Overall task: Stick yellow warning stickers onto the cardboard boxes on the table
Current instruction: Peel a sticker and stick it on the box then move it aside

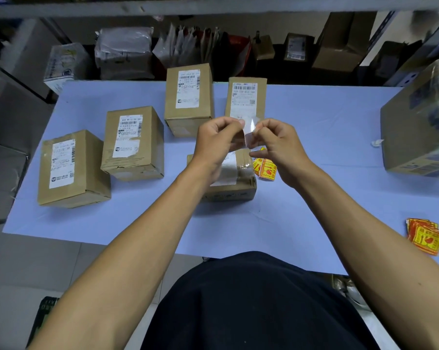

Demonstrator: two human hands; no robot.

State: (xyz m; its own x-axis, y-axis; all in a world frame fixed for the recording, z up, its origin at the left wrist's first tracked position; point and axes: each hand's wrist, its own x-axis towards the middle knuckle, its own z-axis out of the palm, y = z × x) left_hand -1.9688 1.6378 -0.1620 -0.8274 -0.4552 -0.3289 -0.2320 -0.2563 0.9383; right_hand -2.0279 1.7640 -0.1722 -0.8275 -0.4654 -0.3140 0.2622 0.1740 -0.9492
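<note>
Yellow warning stickers [425,236] lie in a loose stack at the near right edge of the counter [314,218], which is covered in pale blue. A second small cluster of stickers [265,168] sits farther in, just beside the right side of the nearest cardboard box [229,183]. That box lies flat under the hands, closed, with a white shipping label and clear tape on its top; what it holds cannot be seen.

Both forearms reach forward from the near edge and meet above that box. The left hand [218,142] and the right hand [276,145] are raised close together, fingers curled, each with a closed grip pinching one edge of a small pale sheet [248,135] held between them. Whether this is a sticker or its backing I cannot tell, as no yellow face shows.

To the left stand two closed boxes with white labels: one near the left edge [71,170] and one just beyond it toward the middle [132,145]. Farther back, two more labelled boxes stand upright, one left of centre [189,99] and one just behind the hands [246,97]. None of the boxes shows a yellow sticker. A larger taped carton [418,127] sits at the far right of the counter.

Beyond the counter, a shelf [213,51] holds wrapped parcels, paper bags and more cartons.
</note>
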